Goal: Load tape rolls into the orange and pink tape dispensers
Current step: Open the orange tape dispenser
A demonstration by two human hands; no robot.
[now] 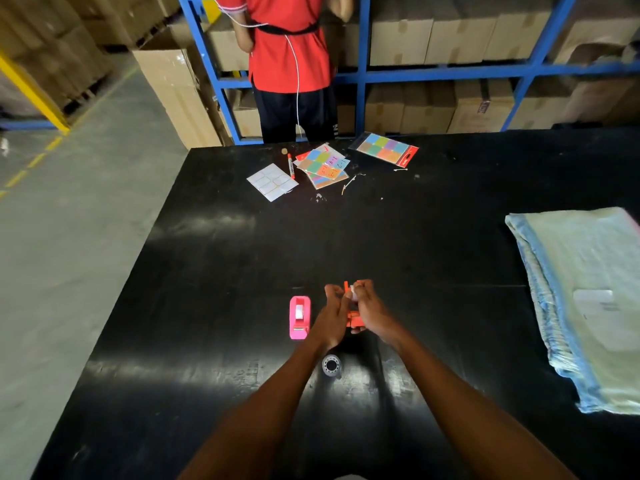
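At frame centre the orange dispenser (354, 318) is steadied by the left hand (331, 315), while a white roll (354, 293) is pinched by the right hand (372, 311), seemingly for seating. The pink dispenser (299, 317), just left, appears loaded. A spare roll (331, 365) lies below on the worktop (242, 271).

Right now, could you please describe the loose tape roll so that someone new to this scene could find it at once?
Start at the black table and find the person's two forearms reaching over its near edge. The loose tape roll lies flat on the table in the gap between them, nearer than the pink dispenser. Unlike the white roll seated in that dispenser, it is clear, ring-shaped, free and untouched by either hand.
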